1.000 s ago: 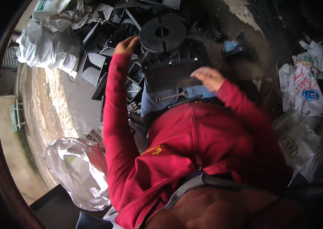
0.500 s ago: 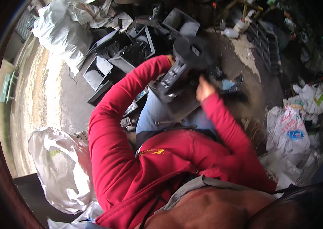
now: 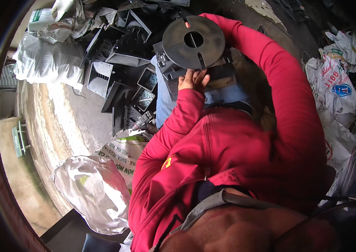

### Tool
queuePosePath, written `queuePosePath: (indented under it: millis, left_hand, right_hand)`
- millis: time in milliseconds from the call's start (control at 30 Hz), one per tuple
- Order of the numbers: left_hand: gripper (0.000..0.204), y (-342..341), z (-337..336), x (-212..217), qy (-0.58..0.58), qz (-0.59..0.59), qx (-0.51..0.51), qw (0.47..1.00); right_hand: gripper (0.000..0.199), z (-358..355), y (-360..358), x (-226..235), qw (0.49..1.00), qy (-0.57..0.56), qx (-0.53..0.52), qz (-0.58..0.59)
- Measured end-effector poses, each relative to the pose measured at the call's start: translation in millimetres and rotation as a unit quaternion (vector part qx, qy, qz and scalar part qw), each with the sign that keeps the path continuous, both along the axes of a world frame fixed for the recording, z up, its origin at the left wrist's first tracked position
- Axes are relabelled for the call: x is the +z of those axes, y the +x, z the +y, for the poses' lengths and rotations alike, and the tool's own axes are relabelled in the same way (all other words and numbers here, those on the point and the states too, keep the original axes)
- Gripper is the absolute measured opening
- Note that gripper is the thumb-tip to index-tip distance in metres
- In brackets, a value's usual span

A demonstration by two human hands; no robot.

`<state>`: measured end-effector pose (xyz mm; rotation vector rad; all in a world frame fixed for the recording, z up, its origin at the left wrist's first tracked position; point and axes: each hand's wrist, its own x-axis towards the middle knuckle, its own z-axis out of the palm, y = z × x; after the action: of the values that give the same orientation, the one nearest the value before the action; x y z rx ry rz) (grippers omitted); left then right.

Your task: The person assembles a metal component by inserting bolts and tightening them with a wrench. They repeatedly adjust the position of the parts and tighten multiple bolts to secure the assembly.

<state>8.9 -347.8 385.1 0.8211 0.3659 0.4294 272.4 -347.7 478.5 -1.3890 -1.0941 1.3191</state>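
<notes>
A black plastic housing (image 3: 173,67) topped by a round slotted disc (image 3: 194,42) rests on my lap, over blue trousers (image 3: 228,94). My left hand (image 3: 192,80) grips the housing's near edge just under the disc. My right arm in a red sleeve curves over from the right. My right hand (image 3: 188,24) holds the disc's far rim and is almost hidden behind it, with only a fingertip showing.
A heap of black plastic casings (image 3: 119,63) lies on the concrete floor (image 3: 64,122) to my left. White sacks (image 3: 47,63) sit beyond it, and a clear plastic bag (image 3: 89,189) and a printed sack (image 3: 123,155) lie nearer. More printed sacks (image 3: 341,84) crowd the right.
The housing has been turned so the disc faces up. My left hand moved from its far side to the near edge, and my right hand went to the far rim. The view swung.
</notes>
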Motion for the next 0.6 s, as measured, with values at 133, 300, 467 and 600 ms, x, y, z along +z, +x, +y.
queuePosePath:
  millis: [133,300,467,600]
  left_hand:
    - [0.039,1,11,-27,0.444,0.066,0.021,0.893]
    - [0.044,-15,4,56,-0.136,0.147,-0.030,0.979]
    - [0.015,-95,11,49,0.165,0.222,-0.051,0.959]
    - [0.011,-100,15,62,0.381,0.125,0.042,0.915]
  right_hand:
    - [0.030,11,-1,-10,0.999,-0.015,0.029,-0.003]
    - [0.028,26,16,-19,0.995,-0.027,-0.019,0.099]
    - [0.028,-105,-19,-13,0.848,0.111,-0.307,0.417]
    - [0.038,-183,-124,-15,0.664,0.017,-0.346,0.662]
